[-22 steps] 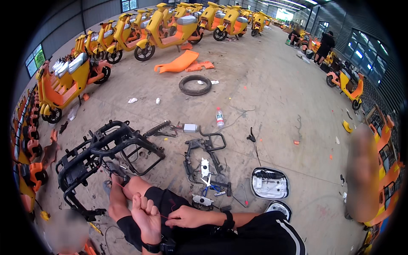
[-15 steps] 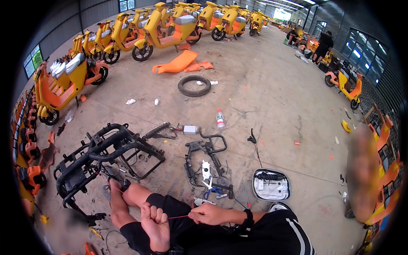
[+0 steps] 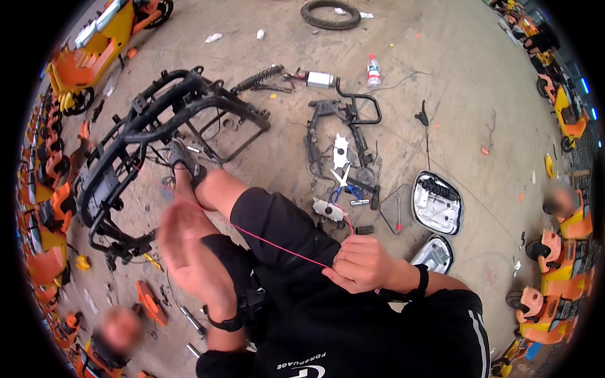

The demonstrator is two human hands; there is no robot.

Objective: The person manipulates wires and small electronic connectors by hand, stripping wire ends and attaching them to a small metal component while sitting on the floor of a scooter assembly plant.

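Observation:
A thin red cord [image 3: 277, 245] runs taut from beside the black metal frame [image 3: 151, 129] on the left, across my lap, to my right hand [image 3: 362, 263]. That hand is closed round the cord, and a short end curls up above its fingers. My left hand [image 3: 192, 258] is raised beside the cord, near my knee. Motion blurs it, but its fingers look stretched out. Whether its fingertips touch the cord is unclear. Blue-handled scissors [image 3: 343, 183] lie on the floor beyond my right hand, beside a white bracket [image 3: 328, 210].
Dark frame parts [image 3: 321, 110], a boxy silver unit [image 3: 319, 79] and a plastic bottle [image 3: 374, 71] lie ahead. On the right is a white tray-like shell [image 3: 437, 201] holding a shock absorber. A tyre [image 3: 331, 14] lies at the far side. Yellow-orange scooters line both sides.
My view has tipped downward. My left hand has gone from a fist on the cord to stretched fingers, moving up and left. The cord now spans a longer stretch to my right hand.

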